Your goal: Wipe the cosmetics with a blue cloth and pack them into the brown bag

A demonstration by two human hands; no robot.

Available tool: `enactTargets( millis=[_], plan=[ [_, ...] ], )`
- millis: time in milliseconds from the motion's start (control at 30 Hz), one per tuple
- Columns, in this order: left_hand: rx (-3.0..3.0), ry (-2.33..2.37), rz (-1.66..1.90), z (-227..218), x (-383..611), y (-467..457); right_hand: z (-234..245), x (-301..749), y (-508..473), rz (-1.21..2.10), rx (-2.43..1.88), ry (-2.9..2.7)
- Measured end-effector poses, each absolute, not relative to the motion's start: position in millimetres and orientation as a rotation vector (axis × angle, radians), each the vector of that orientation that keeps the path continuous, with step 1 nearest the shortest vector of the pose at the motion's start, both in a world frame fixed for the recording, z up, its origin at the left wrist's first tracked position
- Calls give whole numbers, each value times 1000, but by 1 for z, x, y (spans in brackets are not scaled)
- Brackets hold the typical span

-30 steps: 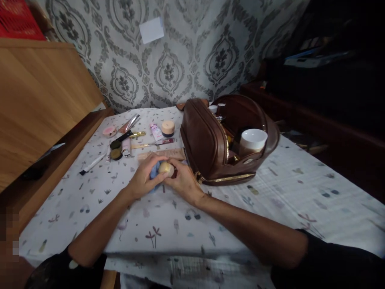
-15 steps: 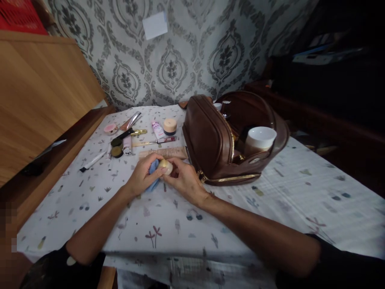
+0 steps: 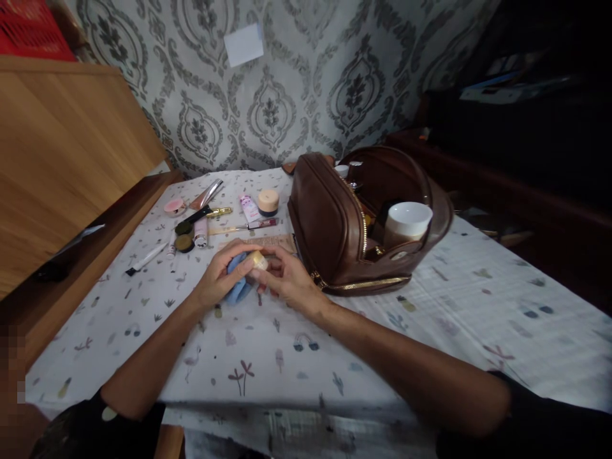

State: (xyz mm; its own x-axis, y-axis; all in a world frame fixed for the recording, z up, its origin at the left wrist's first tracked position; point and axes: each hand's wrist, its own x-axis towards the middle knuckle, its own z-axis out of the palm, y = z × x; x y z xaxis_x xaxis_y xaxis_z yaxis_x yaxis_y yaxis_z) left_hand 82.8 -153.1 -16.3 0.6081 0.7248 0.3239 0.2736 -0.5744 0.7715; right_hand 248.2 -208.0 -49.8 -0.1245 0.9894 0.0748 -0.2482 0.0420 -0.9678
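Two hands meet at the middle of the bench (image 3: 430,319), just left of one brown bag (image 3: 329,223). The left hand (image 3: 217,280) has its grip curled round one blue cloth (image 3: 236,288), thumb pressing it against one small pale jar (image 3: 259,259). The right hand (image 3: 287,280) pinches that jar between its fingertips, so the jar sits off the bench between both grips.

The bag lies open, zip upward, with one white tub (image 3: 407,220) in its mouth and two small caps (image 3: 341,170) behind it.

Beyond the hands lie about ten cosmetics close together: two dark round compacts (image 3: 184,236), one pink compact (image 3: 174,207), one peach-lidded pot (image 3: 268,201), one flat box (image 3: 270,243) touching the bag's foot, one small brush (image 3: 146,258), and several tubes and pencils.

A wooden cabinet (image 3: 62,166) stands along the bench's left edge. Bare cloth lies open in front of the hands to the near edge, and wide to the right of the bag.
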Motion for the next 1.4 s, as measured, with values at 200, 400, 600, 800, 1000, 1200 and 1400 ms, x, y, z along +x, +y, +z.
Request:
enactTargets(
  millis=[200,400,600,800,1000,1200,1400],
  plan=[
    [1932,900,930,-26,84,-155,-45,249,-209,1447,-856,-1040],
    [1754,783,798,-32,89,-154,-45,249,-208,1521,-772,-931],
    [1634,810,837,-30,87,-152,-50,250,-206,1244,-991,-1163],
    [1686,804,776,-21,84,-156,-50,249,-207,1194,-928,-1097],
    [1811,898,776,-25,85,-154,-51,249,-203,1374,-894,-1006],
    [1914,1054,1027,-29,92,-151,-54,248,-208,1071,-917,-1308],
    [1702,1150,1041,-27,107,-166,-43,252,-223,524,-1045,-1640]
  ],
)
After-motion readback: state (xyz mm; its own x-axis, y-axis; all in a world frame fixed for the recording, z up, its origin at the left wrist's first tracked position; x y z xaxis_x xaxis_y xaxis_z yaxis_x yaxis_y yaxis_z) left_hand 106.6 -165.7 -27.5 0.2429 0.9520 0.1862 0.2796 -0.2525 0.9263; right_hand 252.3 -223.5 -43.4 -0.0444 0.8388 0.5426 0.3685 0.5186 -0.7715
